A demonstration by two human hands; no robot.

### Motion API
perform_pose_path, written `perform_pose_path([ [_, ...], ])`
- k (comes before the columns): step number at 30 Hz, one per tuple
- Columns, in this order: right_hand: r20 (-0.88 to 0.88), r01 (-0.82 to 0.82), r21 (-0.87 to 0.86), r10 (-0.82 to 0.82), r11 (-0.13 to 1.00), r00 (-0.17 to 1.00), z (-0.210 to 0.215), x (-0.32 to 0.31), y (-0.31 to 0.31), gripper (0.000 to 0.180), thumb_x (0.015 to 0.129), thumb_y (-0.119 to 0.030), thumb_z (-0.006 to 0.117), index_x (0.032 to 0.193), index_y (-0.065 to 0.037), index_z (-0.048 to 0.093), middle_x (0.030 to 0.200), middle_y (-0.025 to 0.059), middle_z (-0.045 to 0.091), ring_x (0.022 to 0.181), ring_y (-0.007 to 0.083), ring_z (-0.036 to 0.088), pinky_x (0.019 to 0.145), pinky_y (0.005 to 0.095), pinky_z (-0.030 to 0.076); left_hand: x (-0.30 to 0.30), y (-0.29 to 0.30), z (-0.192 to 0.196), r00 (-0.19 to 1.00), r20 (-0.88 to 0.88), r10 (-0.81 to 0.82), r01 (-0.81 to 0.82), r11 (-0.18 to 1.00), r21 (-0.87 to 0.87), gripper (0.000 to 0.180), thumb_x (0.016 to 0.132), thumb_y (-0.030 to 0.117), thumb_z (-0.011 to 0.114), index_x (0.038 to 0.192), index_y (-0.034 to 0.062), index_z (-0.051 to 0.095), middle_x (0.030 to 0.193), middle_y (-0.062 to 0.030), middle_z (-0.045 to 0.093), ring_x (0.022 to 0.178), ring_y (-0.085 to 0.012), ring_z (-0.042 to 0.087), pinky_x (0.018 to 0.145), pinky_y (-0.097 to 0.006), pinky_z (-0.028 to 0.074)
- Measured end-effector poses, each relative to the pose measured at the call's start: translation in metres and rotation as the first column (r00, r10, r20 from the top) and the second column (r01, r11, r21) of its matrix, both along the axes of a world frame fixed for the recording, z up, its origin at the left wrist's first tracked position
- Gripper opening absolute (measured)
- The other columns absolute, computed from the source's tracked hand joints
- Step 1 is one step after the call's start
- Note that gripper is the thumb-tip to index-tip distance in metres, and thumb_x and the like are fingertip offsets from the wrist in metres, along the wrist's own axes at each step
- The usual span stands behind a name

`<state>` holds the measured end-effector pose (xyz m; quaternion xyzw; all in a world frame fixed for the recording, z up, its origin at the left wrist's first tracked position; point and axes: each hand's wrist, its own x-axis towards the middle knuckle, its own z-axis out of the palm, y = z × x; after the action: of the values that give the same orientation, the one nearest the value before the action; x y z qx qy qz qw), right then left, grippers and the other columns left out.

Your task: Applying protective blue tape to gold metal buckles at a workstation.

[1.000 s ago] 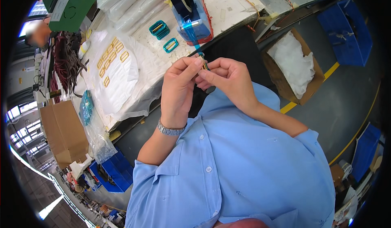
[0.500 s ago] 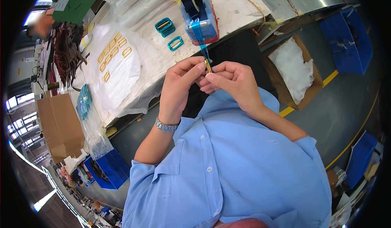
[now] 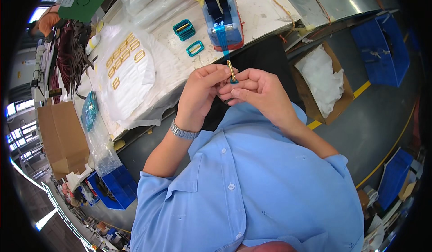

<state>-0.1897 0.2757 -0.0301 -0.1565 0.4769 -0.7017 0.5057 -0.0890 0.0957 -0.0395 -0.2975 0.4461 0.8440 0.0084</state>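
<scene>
Between my two hands a gold metal buckle stands nearly upright, with blue film at its lower end. My left hand pinches it from the left side. The fingers of my right hand close on its lower end from the right. Blue tape stretches from the tape dispenser down to the buckle. Left of the dispenser lie a small stack of teal-wrapped buckles and a single teal-wrapped buckle. Several bare gold buckles rest in rows on a white sheet.
The table edge runs just beyond my hands. To the right stands a cardboard box with white wrapping, and farther off a blue bin. An open carton and a plastic bag are at the left. Clear plastic rolls lie at the back.
The buckle has been turned more upright between my fingers, and blue film now shows at its lower end. My right fingers have shifted slightly down around it.
</scene>
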Motion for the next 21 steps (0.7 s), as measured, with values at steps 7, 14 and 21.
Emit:
perform_pose_path([
  [7,-0.216,-0.009,0.124,0.036,0.992,0.976,0.006,-0.009,-0.004,0.014,0.102,-0.001,0.070,0.113,0.007,0.067,0.098,0.0141,0.080,0.086,0.0147,0.077,0.076,0.0274,0.062,-0.003,-0.001,-0.001,0.999,-0.034,-0.008,0.013,0.989,0.147,0.020,0.103,0.016,0.070,0.110,-0.0019,0.077,0.087,-0.0027,0.073,0.075,-0.0096,0.064,0.070,-0.025,0.054],
  [14,-0.657,0.160,0.177,-0.005,0.971,0.754,0.002,-0.030,-0.013,0.044,0.084,-0.015,0.091,0.119,0.001,0.072,0.099,0.0100,0.081,0.086,0.0124,0.077,0.075,0.0274,0.061,-0.007,-0.006,0.004,0.998,0.055,0.004,-0.025,0.920,0.391,0.022,0.104,0.015,0.066,0.112,-0.0035,0.075,0.088,-0.0054,0.073,0.073,-0.0134,0.061,0.071,-0.030,0.051],
  [21,-0.592,-0.030,-0.006,0.020,1.000,0.806,-0.011,-0.044,-0.025,0.066,0.088,-0.003,0.083,0.149,0.003,0.058,0.143,0.0147,0.070,0.131,0.0212,0.067,0.110,0.0359,0.053,-0.009,-0.013,0.008,0.995,0.099,-0.023,-0.036,0.831,0.556,0.017,0.103,0.013,0.066,0.110,-0.0011,0.074,0.088,-0.0039,0.071,0.075,-0.0133,0.060,0.073,-0.031,0.049],
])
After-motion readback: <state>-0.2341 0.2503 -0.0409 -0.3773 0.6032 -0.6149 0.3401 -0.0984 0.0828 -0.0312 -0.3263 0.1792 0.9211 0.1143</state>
